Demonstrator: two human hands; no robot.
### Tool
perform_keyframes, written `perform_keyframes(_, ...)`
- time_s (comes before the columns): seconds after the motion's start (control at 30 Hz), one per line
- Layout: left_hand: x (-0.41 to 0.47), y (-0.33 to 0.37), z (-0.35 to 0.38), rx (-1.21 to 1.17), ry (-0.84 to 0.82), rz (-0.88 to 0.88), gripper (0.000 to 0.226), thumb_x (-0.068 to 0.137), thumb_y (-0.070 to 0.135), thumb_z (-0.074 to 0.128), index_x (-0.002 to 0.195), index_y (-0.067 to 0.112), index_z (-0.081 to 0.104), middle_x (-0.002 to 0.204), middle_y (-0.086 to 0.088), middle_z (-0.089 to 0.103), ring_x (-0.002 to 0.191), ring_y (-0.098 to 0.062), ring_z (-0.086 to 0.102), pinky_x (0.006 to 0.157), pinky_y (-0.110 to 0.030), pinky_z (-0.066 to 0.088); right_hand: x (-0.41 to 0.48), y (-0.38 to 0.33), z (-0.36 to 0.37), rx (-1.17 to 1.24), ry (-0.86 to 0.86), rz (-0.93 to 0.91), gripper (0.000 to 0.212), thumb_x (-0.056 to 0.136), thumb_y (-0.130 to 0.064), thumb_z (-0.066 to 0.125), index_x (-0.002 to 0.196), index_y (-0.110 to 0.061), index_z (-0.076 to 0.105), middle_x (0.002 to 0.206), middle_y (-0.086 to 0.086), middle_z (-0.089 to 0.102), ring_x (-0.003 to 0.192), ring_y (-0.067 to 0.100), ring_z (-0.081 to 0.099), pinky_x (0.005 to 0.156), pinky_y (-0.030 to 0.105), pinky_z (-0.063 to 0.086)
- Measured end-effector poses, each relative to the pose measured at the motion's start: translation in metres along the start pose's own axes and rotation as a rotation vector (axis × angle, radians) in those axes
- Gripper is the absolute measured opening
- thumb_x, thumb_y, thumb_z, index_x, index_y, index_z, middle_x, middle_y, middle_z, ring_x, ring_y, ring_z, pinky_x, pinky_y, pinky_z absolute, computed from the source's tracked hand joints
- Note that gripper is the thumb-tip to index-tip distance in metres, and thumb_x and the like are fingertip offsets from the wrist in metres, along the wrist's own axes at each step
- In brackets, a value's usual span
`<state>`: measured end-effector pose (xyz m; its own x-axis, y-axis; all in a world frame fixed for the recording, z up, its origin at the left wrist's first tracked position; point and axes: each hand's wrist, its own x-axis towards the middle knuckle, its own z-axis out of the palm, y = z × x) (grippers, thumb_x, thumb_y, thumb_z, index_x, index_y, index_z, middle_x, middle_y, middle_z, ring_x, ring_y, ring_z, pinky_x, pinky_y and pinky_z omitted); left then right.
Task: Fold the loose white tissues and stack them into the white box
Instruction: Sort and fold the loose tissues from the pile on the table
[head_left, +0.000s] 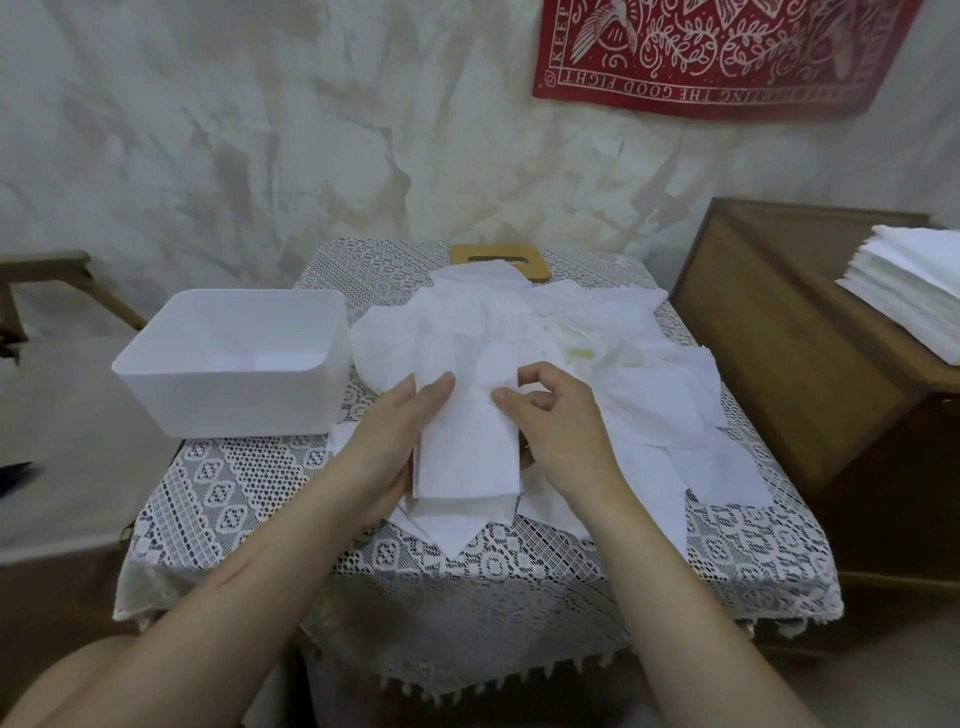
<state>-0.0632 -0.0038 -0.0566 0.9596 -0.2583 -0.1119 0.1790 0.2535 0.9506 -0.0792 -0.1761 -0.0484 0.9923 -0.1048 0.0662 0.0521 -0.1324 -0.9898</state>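
A folded white tissue (467, 447) lies lengthwise between my two hands over the lace-covered table (234, 499). My left hand (395, 436) holds its left edge, thumb on top and fingers beneath. My right hand (561, 426) pinches the tissue's upper right part with curled fingers. A heap of loose white tissues (571, 332) spreads behind and to the right of my hands. The white box (234, 358) stands at the table's left edge; no tissues show in the part of its inside that I see.
A wooden lid with a slot (501, 258) lies at the table's far edge, partly under tissues. A wooden cabinet (789, 338) stands to the right with a stack of flat white tissues (914, 291) on it. A wall with a red banner (717, 52) is behind.
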Motion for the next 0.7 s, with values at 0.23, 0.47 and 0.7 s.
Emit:
perform_keyframes(0.23, 0.0008, -0.0034, -0.0028, 0.062, 0.026, 0.020, 0.032, 0.106, 0.026, 0.054, 0.133, 0.012, 0.063, 0.123, -0.010, 0.075, 0.115, -0.030, 0.071, 0.102, -0.053, 0.054, 0.0018, 0.0009, 0.0003, -0.064, 0.037, -0.064, 0.009, 0.097, -0.028, 0.065, 0.090, -0.024, 0.067, 0.076, 0.004, 0.074, 0.064, 0.020, 0.066, 0.050, 0.030, 0.050)
perform_keyframes(0.47, -0.0011, -0.0027, -0.0003, 0.059, 0.029, 0.032, 0.032, 0.104, 0.028, 0.057, 0.130, 0.012, 0.065, 0.120, -0.010, 0.076, 0.111, -0.030, 0.073, 0.095, -0.047, 0.057, 0.0055, 0.0025, 0.0044, -0.049, 0.071, -0.112, 0.006, 0.090, -0.033, 0.070, 0.085, -0.033, 0.074, 0.078, -0.003, 0.071, 0.078, 0.027, 0.070, 0.066, 0.046, 0.057)
perform_keyframes(0.7, 0.0005, -0.0014, -0.0009, 0.016, 0.054, 0.030, 0.029, 0.106, 0.025, 0.054, 0.128, 0.011, 0.066, 0.114, -0.011, 0.078, 0.104, -0.029, 0.075, 0.077, -0.038, 0.064, 0.0063, 0.0030, -0.0030, -0.078, 0.059, 0.029, 0.019, 0.089, -0.041, 0.074, 0.103, -0.033, 0.064, 0.092, -0.007, 0.071, 0.057, 0.009, 0.061, 0.055, 0.028, 0.046)
